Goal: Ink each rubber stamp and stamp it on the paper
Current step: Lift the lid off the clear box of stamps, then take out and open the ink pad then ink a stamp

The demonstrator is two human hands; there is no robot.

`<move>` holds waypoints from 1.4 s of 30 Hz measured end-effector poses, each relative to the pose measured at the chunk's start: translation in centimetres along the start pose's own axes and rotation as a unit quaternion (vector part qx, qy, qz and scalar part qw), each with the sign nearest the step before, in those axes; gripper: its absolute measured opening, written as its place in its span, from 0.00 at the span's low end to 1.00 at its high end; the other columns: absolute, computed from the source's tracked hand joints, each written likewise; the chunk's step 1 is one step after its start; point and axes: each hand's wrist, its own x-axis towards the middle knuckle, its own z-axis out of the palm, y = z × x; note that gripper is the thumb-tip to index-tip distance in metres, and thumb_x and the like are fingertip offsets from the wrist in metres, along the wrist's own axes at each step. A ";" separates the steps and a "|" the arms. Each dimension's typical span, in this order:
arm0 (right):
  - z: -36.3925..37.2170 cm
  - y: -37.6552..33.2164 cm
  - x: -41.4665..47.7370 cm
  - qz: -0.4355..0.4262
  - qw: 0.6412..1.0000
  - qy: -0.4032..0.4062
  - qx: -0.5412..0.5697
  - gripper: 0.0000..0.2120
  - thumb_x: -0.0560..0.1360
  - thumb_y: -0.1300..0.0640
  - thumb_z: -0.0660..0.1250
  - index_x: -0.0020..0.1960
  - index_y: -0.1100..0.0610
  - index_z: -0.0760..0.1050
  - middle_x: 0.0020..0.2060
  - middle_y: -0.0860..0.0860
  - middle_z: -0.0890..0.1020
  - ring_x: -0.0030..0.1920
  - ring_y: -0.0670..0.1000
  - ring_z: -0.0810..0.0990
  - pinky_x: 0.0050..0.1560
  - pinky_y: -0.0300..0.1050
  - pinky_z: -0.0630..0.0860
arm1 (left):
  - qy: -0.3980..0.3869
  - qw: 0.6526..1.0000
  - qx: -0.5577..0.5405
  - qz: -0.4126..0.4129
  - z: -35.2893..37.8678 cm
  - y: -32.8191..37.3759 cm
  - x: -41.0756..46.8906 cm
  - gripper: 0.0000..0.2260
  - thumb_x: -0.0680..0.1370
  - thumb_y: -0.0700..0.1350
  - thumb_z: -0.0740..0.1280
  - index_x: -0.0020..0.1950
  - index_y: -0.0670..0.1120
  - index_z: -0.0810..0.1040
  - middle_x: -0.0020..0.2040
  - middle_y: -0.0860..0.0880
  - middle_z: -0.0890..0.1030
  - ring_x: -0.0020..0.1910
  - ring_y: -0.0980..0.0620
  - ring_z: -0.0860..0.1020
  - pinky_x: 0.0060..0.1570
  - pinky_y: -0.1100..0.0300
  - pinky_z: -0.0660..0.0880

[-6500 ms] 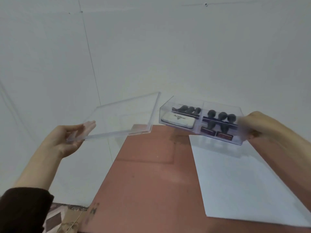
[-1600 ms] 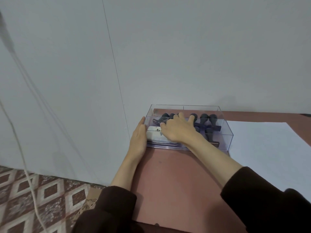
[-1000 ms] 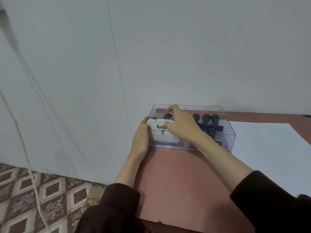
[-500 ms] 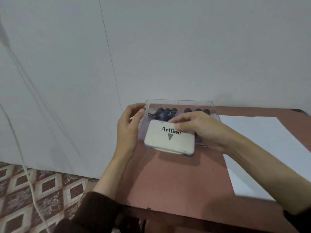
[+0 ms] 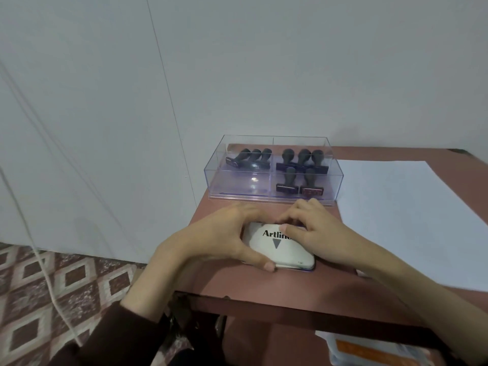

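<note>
White and closed, the Artline ink pad (image 5: pixel 280 247) lay flat on the reddish-brown surface (image 5: pixel 237 283), near its front edge and just in front of the clear plastic box (image 5: pixel 273 191). Both hands gripped it. The left hand (image 5: pixel 219 239) wrapped the pad's left end, thumb pressed along the near edge and fingers curled over the far corner. The right hand (image 5: pixel 314 228) clasped the far right side, its thumb lying across the end of the printed brand name and hiding the last letter.

Behind the hands the box stood lidless against the wall (image 5: pixel 264 75), split into compartments. Three rubber stamps (image 5: pixel 253 157) with dark handles lay together in its back left compartment; five more (image 5: pixel 301 167) sat in the right half, three at the back and two in front. The front left compartment held nothing visible.

To the right of the box, touching or almost touching its corner, a sheet of white paper (image 5: pixel 409 215) covered much of the surface, unmarked where visible; the right forearm crossed its near left corner. A white cord (image 5: pixel 39 260) hung down at the left over the patterned floor (image 5: pixel 39 299).
</note>
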 end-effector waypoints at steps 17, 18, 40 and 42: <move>-3.3 2.0 -1.1 0.026 0.968 -0.014 0.248 0.12 0.74 0.46 0.65 0.55 0.49 0.77 0.45 0.47 0.83 0.44 0.46 0.81 0.49 0.44 0.77 | 0.119 0.983 -0.129 -0.060 -1.3 -0.9 1.5 0.16 0.73 0.66 0.60 0.49 0.57 0.77 0.42 0.49 0.82 0.45 0.50 0.79 0.54 0.50 0.76; -3.1 2.1 -1.1 0.037 0.964 0.006 0.264 0.11 0.76 0.49 0.64 0.56 0.49 0.77 0.45 0.46 0.84 0.42 0.45 0.81 0.47 0.43 0.77 | 0.146 0.977 -0.140 -0.064 -1.1 -1.0 1.6 0.15 0.75 0.64 0.60 0.48 0.56 0.78 0.43 0.48 0.82 0.44 0.50 0.80 0.52 0.50 0.77; -2.6 2.6 -1.2 0.135 0.967 0.116 0.184 0.09 0.75 0.55 0.67 0.54 0.48 0.80 0.35 0.47 0.81 0.36 0.41 0.77 0.46 0.38 0.73 | 0.267 0.941 -0.157 -0.135 0.2 -2.5 2.7 0.06 0.76 0.45 0.66 0.48 0.50 0.84 0.33 0.51 0.82 0.31 0.60 0.77 0.42 0.60 0.76; -3.3 2.5 -1.4 0.116 0.970 0.160 0.138 0.04 0.75 0.54 0.67 0.47 0.49 0.81 0.34 0.50 0.82 0.36 0.46 0.78 0.41 0.35 0.72 | 0.341 0.927 -0.105 -0.117 -0.2 -2.2 2.5 0.05 0.75 0.48 0.67 0.43 0.50 0.83 0.33 0.53 0.81 0.32 0.60 0.76 0.38 0.65 0.73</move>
